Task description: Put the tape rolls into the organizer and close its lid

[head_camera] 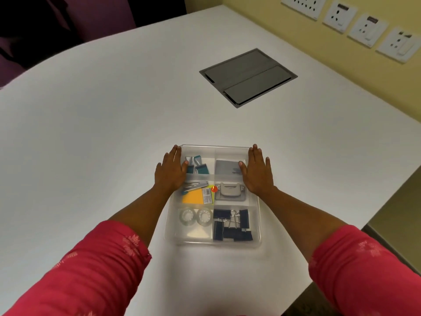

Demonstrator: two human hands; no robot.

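2 tape rolls point(196, 215) sit in organizer's point(255, 241) near-left compartment, nr tabletop's near edge. Left hand point(170, 171) & right hand point(257, 172) lie flat, fingers together, pressing lid's point(214, 148) far corners; lid looks down.

Organizer point(214, 244) edges under hands point(170, 171)

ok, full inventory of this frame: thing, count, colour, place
organizer: 1, clear plastic with lid on, near table edge
tape rolls: 2, clear, near-left compartment
binder clips: several, black, near-right compartment
sticky notes: 1 pad, orange, middle-left compartment
hole punch: 1, grey, middle-right compartment
grey card: 1, far-right compartment
table: 1, white
cable hatch: 1, grey, set in table
wall sockets: several, white, yellow wall
left hand: flat on lid, left side
right hand: flat on lid, right side
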